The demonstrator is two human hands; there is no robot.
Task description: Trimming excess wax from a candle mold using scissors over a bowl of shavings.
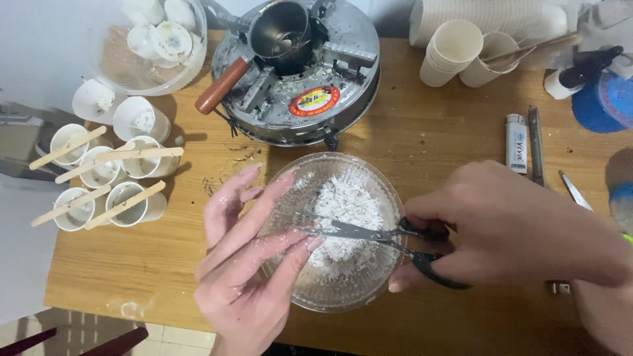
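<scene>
Your two hands are working scissors over a glass bowl of white flakes near the table's front edge.

Your right hand [508, 227] is gripping the black handles of the scissors [379, 236], fingers closed through the loops, blades nearly shut over the clear glass bowl [389, 191]. Your left hand [244, 254], dusted white, is pinching something at the blade tips with thumb and forefinger; what it pinches is too small to tell. Farther back, paper cups with wooden sticks [105, 178] are standing at the left edge, and a metal burner [300, 72] carrying a small pot is sitting at the far edge.

Wooden table [428, 145]: bowl [369, 290], stove [356, 105], cups [138, 207].
</scene>
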